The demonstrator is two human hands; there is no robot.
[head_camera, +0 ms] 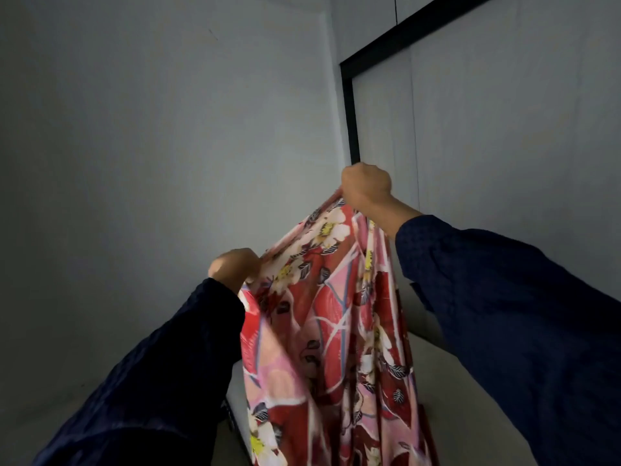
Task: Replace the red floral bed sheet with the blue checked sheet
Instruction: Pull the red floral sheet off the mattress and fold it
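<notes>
The red floral bed sheet (332, 331) hangs in long folds in the middle of the head view, lifted off the bed. My right hand (366, 190) grips its top edge high up, in front of the wall. My left hand (235, 267) grips the same edge lower and to the left. Both arms wear dark blue sleeves. The sheet's lower part runs out of the frame at the bottom. The blue checked sheet is not in view.
A pale bare mattress (433, 361) shows behind and to the right of the sheet. A grey wall (168, 146) fills the left and centre. A black-framed panel or door (349, 112) stands at the right.
</notes>
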